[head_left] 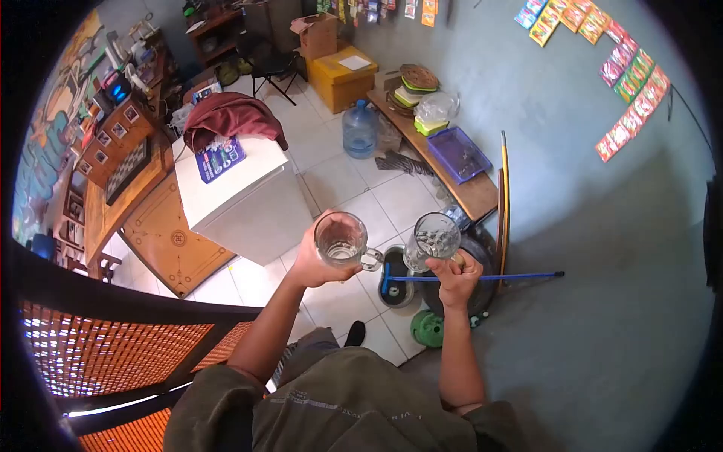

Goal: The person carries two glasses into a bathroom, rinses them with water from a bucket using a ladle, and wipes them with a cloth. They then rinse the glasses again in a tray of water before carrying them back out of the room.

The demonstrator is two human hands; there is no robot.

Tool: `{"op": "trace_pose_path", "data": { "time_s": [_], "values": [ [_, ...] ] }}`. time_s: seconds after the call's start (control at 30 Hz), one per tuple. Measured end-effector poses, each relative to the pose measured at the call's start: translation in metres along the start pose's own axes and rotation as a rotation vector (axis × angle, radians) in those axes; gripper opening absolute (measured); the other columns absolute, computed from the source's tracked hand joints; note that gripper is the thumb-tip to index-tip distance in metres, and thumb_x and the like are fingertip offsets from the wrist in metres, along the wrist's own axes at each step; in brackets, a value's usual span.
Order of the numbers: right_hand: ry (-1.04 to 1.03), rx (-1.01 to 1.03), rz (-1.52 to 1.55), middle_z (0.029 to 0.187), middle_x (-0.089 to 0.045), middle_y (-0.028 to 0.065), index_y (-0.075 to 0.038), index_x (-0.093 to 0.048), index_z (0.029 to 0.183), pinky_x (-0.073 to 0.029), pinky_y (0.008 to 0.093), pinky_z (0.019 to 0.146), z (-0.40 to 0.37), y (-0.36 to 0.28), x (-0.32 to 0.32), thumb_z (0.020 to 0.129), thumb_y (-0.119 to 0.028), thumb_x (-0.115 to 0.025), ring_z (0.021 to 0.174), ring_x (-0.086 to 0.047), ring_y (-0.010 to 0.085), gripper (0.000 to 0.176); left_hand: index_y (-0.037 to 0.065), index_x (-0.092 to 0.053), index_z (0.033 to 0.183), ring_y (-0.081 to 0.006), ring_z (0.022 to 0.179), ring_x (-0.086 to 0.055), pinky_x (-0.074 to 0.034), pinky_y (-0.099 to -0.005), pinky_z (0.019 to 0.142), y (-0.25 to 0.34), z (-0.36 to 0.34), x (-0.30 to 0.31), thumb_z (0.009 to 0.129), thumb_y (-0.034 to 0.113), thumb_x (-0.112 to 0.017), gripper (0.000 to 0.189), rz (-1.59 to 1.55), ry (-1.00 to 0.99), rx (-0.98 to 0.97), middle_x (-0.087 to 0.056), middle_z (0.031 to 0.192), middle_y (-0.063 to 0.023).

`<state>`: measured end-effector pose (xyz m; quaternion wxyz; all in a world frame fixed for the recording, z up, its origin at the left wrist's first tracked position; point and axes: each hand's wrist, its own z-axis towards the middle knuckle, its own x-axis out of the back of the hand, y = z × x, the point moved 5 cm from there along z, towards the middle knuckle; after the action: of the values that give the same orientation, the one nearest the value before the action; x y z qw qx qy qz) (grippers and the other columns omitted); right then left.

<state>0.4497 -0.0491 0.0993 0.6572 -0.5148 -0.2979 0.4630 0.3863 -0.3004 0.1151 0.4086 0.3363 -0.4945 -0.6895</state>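
Note:
My left hand (pixel 315 260) is wrapped round the body of a clear glass mug (pixel 341 238), whose handle points right. My right hand (pixel 456 277) grips a second clear glass mug (pixel 437 238) by its handle side, with the mug tilted and its rim facing up toward me. The two mugs are held apart at about the same height. Below and between them, a dark round basin (pixel 395 292) stands on the tiled floor, with a blue-handled tool (pixel 520 276) lying across it.
A white cabinet (pixel 248 200) with a maroon cloth (pixel 237 120) stands left. A blue water jug (pixel 359 130) is ahead. A wooden bench (pixel 471 197) holds a purple tray (pixel 458 154). A green gas cylinder (pixel 427 329) sits below my right hand, and a woven orange screen (pixel 113 350) is lower left.

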Motion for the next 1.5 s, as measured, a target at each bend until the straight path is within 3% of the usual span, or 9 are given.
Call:
{"op": "trace_pose_path", "data": {
  "time_s": [0.17,0.37,0.5,0.9,0.97,1.07,1.3,1.33,1.5],
  "values": [
    [-0.007,0.031,0.107,0.053,-0.028,-0.0094,-0.014,-0.025,0.055,-0.024,0.0192,0.046,0.058,-0.013,-0.027,0.064,-0.006,-0.084,0.051,-0.023,0.0011,0.060,0.004,-0.051,0.103,-0.0131,0.088,-0.057,-0.046,-0.0278,0.081,0.006,0.065,0.010,0.055,0.007,-0.079,0.057,-0.076,-0.023,-0.034,-0.055,0.097,-0.0043],
    [-0.050,0.067,0.123,0.052,-0.029,-0.0077,-0.014,-0.025,0.056,-0.030,0.0200,0.048,0.137,0.021,-0.064,0.070,-0.001,-0.078,0.051,-0.025,0.0027,0.057,0.004,-0.051,0.104,-0.0127,0.087,-0.057,-0.046,-0.0285,0.079,-0.002,0.135,0.048,0.054,0.007,-0.078,0.056,-0.003,-0.024,-0.082,-0.057,0.095,-0.0047],
    [-0.076,0.044,0.182,0.054,-0.029,-0.0081,-0.015,-0.024,0.057,-0.023,0.0216,0.048,0.186,0.048,-0.101,0.074,-0.003,-0.076,0.053,-0.024,0.0028,0.056,0.004,-0.051,0.103,-0.0135,0.088,-0.057,-0.046,-0.0287,0.080,-0.019,0.182,0.078,0.054,0.008,-0.079,0.056,0.073,-0.016,-0.059,-0.058,0.096,-0.0053],
    [-0.122,-0.040,0.172,0.057,-0.029,-0.0087,-0.015,-0.024,0.057,-0.023,0.0211,0.049,0.323,0.100,-0.147,0.075,-0.001,-0.074,0.055,-0.023,0.0023,0.055,0.004,-0.051,0.102,-0.0132,0.087,-0.057,-0.047,-0.0289,0.079,-0.074,0.326,0.140,0.054,0.009,-0.079,0.057,0.014,0.028,-0.030,-0.058,0.094,-0.0044],
    [-0.144,-0.048,0.166,0.057,-0.029,-0.0090,-0.014,-0.026,0.056,-0.022,0.0214,0.049,0.354,0.118,-0.151,0.077,-0.004,-0.074,0.054,-0.024,0.0021,0.053,0.004,-0.051,0.102,-0.0132,0.087,-0.057,-0.046,-0.0286,0.079,-0.086,0.354,0.147,0.054,0.009,-0.079,0.056,-0.066,0.059,-0.053,-0.058,0.094,-0.0045],
    [-0.230,-0.107,0.133,0.056,-0.030,-0.0096,-0.011,-0.031,0.054,-0.018,0.0233,0.048,0.405,0.145,-0.165,0.080,-0.011,-0.071,0.053,-0.024,0.0024,0.048,0.004,-0.051,0.102,-0.0139,0.087,-0.057,-0.046,-0.0291,0.079,-0.096,0.402,0.161,0.054,0.009,-0.079,0.055,0.069,0.057,-0.059,-0.058,0.094,-0.0047],
    [-0.369,-0.176,0.058,0.055,-0.026,-0.0082,-0.012,-0.027,0.055,-0.015,0.0251,0.048,0.507,0.187,-0.214,0.085,-0.018,-0.067,0.054,-0.022,0.0027,0.050,0.001,-0.049,0.105,-0.0141,0.087,-0.055,-0.046,-0.0295,0.079,-0.121,0.464,0.186,0.053,0.007,-0.078,0.060,0.200,0.134,0.047,-0.057,0.094,-0.0061],
    [-0.445,-0.116,0.035,0.052,-0.034,-0.0059,-0.012,-0.033,0.057,-0.019,0.0229,0.043,0.518,0.190,-0.226,0.090,-0.022,-0.061,0.046,-0.027,0.0034,0.045,0.001,-0.050,0.105,-0.0142,0.087,-0.056,-0.046,-0.0295,0.079,-0.122,0.469,0.194,0.053,0.007,-0.079,0.060,0.189,0.169,0.043,-0.057,0.094,-0.0060],
    [-0.565,-0.339,0.315,0.051,-0.030,-0.0069,-0.013,-0.035,0.057,-0.018,0.0242,0.042,0.543,0.215,-0.307,0.094,-0.024,-0.054,0.045,-0.023,0.0033,0.044,0.002,-0.050,0.105,-0.0157,0.086,-0.058,-0.047,-0.0298,0.078,-0.129,0.487,0.244,0.053,0.010,-0.079,0.060,0.281,0.255,0.035,-0.059,0.093,-0.0059]
  ]
}}
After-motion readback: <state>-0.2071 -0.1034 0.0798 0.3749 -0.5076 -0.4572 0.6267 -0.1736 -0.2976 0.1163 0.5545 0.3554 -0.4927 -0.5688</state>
